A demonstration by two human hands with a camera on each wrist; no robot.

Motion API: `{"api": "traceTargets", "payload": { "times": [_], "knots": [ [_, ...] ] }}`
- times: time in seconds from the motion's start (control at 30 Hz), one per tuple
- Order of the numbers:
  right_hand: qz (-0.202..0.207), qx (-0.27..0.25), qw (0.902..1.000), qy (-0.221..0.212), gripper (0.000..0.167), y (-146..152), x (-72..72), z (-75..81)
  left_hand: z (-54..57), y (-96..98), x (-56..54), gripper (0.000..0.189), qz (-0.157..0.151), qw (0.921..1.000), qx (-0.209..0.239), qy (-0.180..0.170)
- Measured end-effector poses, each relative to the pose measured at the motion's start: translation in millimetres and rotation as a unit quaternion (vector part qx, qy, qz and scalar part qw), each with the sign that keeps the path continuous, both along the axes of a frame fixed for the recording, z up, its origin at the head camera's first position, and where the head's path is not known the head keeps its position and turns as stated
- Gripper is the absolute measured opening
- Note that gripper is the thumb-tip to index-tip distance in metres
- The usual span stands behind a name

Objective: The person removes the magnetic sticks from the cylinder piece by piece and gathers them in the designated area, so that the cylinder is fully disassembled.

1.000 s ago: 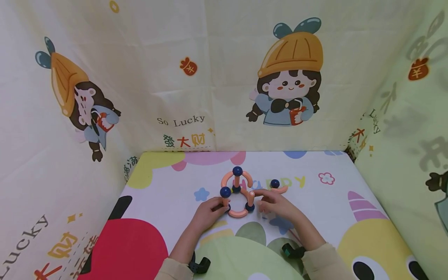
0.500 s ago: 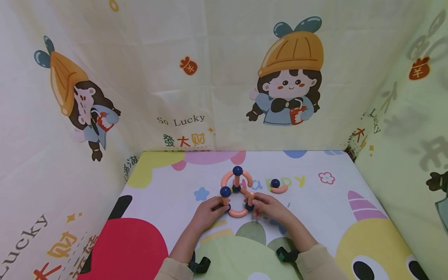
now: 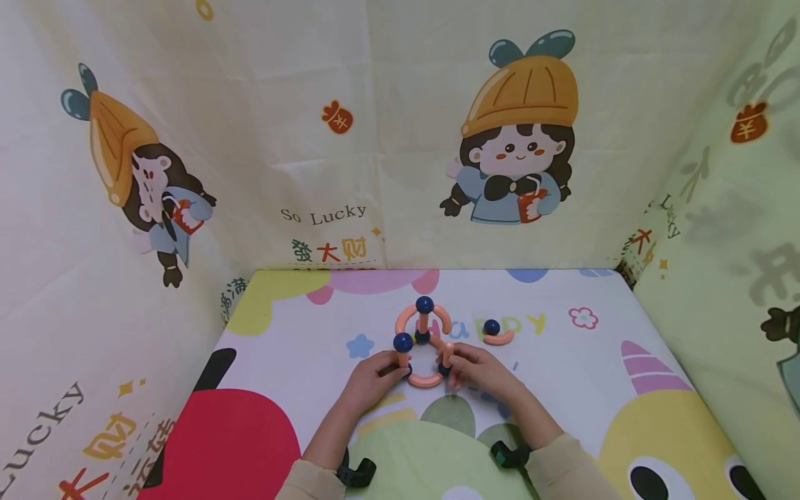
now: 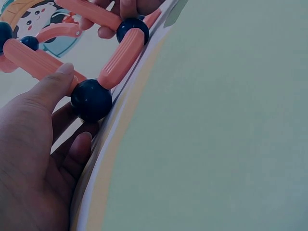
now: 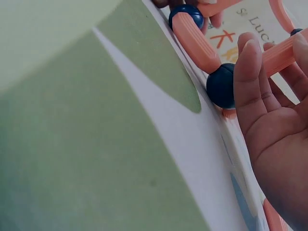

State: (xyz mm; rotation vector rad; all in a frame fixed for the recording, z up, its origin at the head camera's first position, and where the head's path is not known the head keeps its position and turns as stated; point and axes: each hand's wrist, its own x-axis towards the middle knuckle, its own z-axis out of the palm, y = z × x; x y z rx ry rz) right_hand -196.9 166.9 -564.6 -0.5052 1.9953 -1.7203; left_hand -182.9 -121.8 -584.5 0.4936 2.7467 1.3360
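A toy frame of salmon-pink rods and dark blue balls [image 3: 425, 381] stands mid-table, its base a ring of curved rods. At its front left, my left hand [image 3: 373, 377] pinches the upright rod [image 4: 38, 60] just above its bottom ball [image 4: 91, 100], thumb along the rod and fingers behind. Another ball [image 3: 403, 342] caps that rod. My right hand [image 3: 484, 368] holds the front right upright rod [image 5: 279, 55], beside its lower ball [image 5: 220, 86]; this rod's top has no ball. At the back, a taller upright carries a ball [image 3: 424, 305] with two curved rods hanging from it.
A loose blue ball [image 3: 492, 327] and a curved pink rod [image 3: 498, 339] lie on the table behind the right hand. Printed cloth [image 3: 400, 173] walls in the back and both sides. The tabletop [image 3: 300, 347] has a cartoon-patterned cover.
My right hand has moved left and taken hold of the front right upright rod, where it stays. The left hand and the frame have kept their places.
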Motion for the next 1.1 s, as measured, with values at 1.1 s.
{"api": "traceTargets", "payload": {
  "times": [1.1],
  "knots": [
    [-0.173,0.302,0.9254,0.151,0.028,74,-6.4,11.8,1.0,0.0,-0.6,0.027,0.004,0.9999,-0.015,-0.004]
  ]
}}
